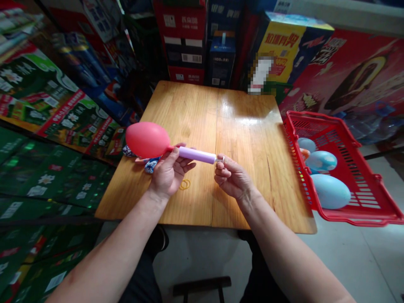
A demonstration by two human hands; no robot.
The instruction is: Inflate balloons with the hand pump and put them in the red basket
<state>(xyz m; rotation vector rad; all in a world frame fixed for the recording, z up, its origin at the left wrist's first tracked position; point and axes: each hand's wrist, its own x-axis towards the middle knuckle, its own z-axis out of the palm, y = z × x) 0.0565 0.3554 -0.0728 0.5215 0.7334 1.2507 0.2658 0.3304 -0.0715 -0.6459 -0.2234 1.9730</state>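
Observation:
A partly inflated red balloon [147, 139] points left, its neck fitted on the end of a purple hand pump [197, 155]. My left hand [167, 171] pinches the balloon's neck against the pump's tip, palm up with some fingers loose. At the pump's other end, my right hand [232, 176] grips the small white handle, which sits close to the barrel. Behind the left hand lie a blue-and-white patterned bundle [150, 165] and something pinkish, both partly hidden. Yellow rubber bands [184, 184] rest on the table just right of my left wrist.
The wooden table [246, 168] stands before me. To its right is a red basket [372, 185] holding several light-blue balloons [331, 191]. Stacked green cartons [47, 176] line the left side; boxes [186, 42] stand beyond the far edge. A dark stool [202, 286] is below.

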